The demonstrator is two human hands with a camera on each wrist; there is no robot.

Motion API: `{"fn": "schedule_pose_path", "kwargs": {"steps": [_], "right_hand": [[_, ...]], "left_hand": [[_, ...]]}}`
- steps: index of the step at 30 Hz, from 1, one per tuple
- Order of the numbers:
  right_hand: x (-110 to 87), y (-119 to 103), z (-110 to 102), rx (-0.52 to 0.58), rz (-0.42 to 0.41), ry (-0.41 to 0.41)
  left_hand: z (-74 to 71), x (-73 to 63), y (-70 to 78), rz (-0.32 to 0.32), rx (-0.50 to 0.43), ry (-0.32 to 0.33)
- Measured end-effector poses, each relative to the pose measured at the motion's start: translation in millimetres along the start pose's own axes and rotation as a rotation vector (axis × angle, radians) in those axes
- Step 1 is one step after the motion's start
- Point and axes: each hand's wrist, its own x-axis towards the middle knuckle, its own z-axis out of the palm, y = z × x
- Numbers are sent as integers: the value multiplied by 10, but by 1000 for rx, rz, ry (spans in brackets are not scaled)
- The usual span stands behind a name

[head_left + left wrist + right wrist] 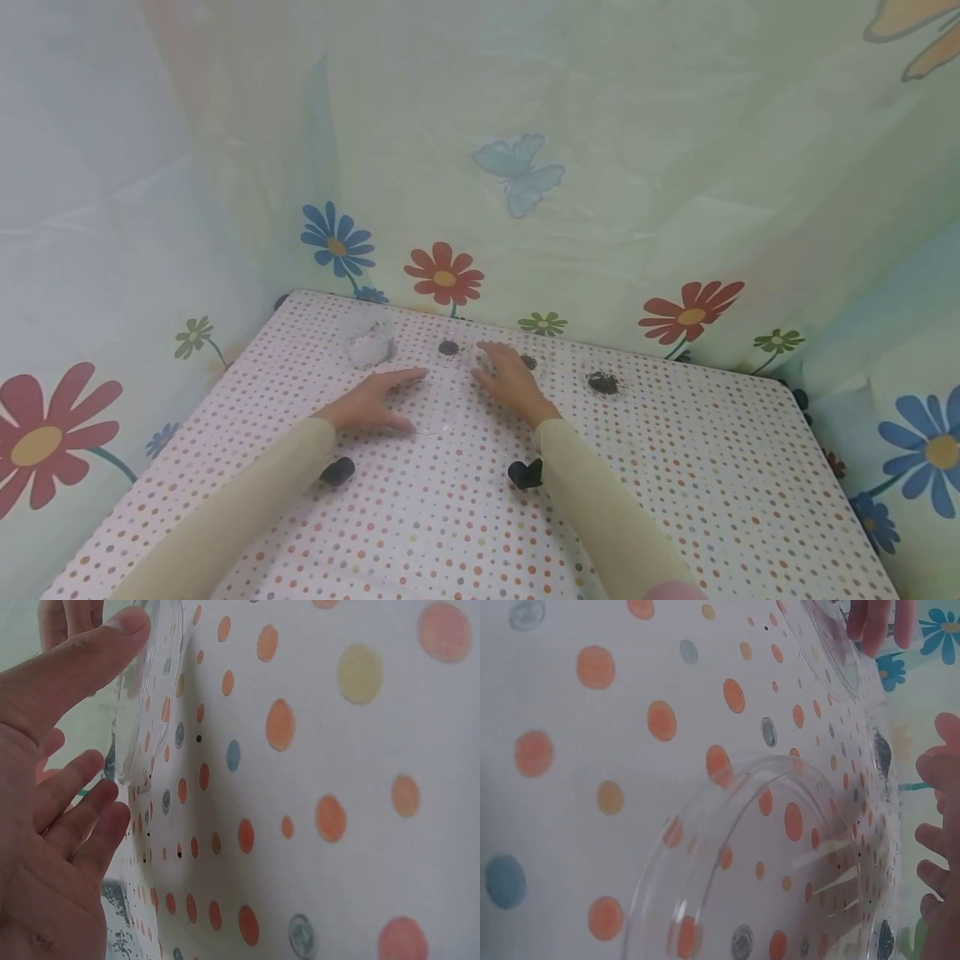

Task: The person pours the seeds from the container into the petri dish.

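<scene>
My left hand (367,404) is held over the table beside a clear, round, shallow dish (431,417). In the left wrist view, its thumb overlaps the clear dish (150,712) while the other fingers spread apart; contact cannot be told. Across from it, my right hand (513,383) has its fingers extended and grips nothing visible. The right wrist view has a clear round dish or lid (750,862) close by, and another clear dish (832,652) near the left fingers. Small dark bits (448,347) lie in a see-through dish beyond the hands.
A clear container with white contents (369,340) stands at the back left. More dark piles, one behind the right hand (528,362) and a larger pile (602,383) to its right, sit in clear dishes. Flowered curtains (517,175) surround the dotted table (675,467).
</scene>
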Motion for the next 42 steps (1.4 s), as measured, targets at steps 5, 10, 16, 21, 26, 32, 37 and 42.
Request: {"fn": "schedule_pose_path", "kwargs": {"steps": [5, 10, 16, 21, 26, 32, 37, 42], "right_hand": [[25, 22, 26, 13, -4, 2], [38, 50, 52, 9, -18, -3], [45, 54, 65, 4, -8, -16], [54, 50, 76, -22, 1, -13], [65, 60, 87, -31, -13, -10], [96, 73, 97, -32, -21, -3], [122, 64, 112, -24, -6, 5], [156, 60, 123, -50, 8, -1]], "left_hand": [[13, 16, 32, 6, 24, -9], [45, 39, 31, -12, 40, -18], [74, 77, 27, -13, 51, -9], [86, 81, 64, -4, 72, -17], [92, 79, 96, 2, 90, -28], [81, 85, 119, 0, 112, -33], [69, 104, 123, 5, 121, -35], [57, 130, 128, 23, 119, -34]]}}
